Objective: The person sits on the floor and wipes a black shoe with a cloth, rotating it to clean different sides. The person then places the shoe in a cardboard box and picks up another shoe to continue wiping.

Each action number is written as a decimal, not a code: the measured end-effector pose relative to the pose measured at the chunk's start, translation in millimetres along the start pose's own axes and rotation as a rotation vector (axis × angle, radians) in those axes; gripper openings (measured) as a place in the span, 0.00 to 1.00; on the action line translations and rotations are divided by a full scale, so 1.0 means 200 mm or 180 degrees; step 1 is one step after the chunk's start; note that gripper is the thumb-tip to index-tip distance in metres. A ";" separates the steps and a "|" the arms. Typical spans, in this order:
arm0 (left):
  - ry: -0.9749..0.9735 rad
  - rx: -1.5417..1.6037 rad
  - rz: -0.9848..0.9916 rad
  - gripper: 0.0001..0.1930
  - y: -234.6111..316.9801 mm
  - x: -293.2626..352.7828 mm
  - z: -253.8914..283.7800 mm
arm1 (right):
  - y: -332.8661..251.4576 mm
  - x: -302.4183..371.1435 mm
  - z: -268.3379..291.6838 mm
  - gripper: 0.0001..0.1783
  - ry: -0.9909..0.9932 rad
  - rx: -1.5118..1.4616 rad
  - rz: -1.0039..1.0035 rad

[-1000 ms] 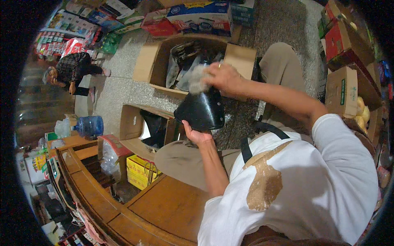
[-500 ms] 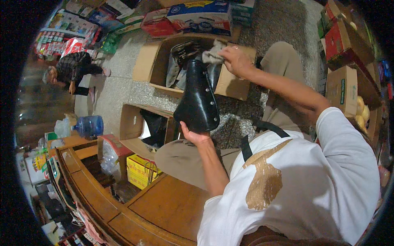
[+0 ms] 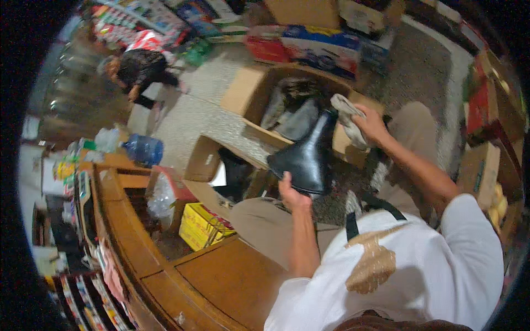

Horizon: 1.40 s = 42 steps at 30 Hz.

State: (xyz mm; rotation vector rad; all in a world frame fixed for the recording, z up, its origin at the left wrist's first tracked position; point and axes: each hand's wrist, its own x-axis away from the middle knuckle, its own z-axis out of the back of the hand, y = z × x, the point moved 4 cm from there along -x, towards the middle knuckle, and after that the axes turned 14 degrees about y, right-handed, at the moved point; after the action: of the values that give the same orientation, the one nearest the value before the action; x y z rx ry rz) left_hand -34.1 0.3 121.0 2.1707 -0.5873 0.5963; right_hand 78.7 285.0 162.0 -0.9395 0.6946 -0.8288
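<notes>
Two bare hands share the load: the left hand (image 3: 295,194) grips the broad end of a black saddle (image 3: 303,163), thumb over its edge and palm below, while the right hand (image 3: 372,126) pinches a bunched pale cloth (image 3: 350,120) beside the narrow end. Gripping the wide end probably gives the firmest support and leaves the top and the nose free for the cloth. The saddle is held up in front of the seated body, between the trouser knees, its nose pointing toward a large open carton (image 3: 243,92); that nearness presumably keeps the grey and dark pieces (image 3: 301,124) inside within reach. A smaller carton (image 3: 204,157), holding another black piece (image 3: 236,174), sits by the left knee. Hidden are the left fingers under the saddle, along with its whole underside. Whether the cloth touches the nose cannot be told, and blur softens both. The large carton's contents overlap too much to count, and the other person (image 3: 146,71) at the far left is smeared.
</notes>
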 end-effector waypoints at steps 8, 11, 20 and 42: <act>-0.0732 -0.1021 -0.0756 0.18 -0.02 0.09 -0.07 | -0.50 0.38 -0.41 0.17 -0.0586 0.1237 0.1996; -0.0313 -0.0635 -0.1079 0.18 -0.05 0.06 -0.02 | -0.63 0.59 -0.39 0.20 -0.0942 0.0557 0.2519; -0.0494 -0.0513 -0.0653 0.18 -0.03 0.03 0.00 | -0.19 0.33 -0.16 0.22 -0.0567 0.1045 0.1714; -0.0252 -0.0300 -0.0543 0.15 -0.05 0.00 0.01 | 0.42 0.01 -0.03 0.25 -0.0703 -0.0599 -0.1443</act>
State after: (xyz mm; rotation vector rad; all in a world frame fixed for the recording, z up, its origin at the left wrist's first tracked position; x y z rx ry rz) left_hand -27.6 4.7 112.9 2.1364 -0.4568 0.3853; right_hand 99.7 308.8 84.1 -1.3656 0.3734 -1.0472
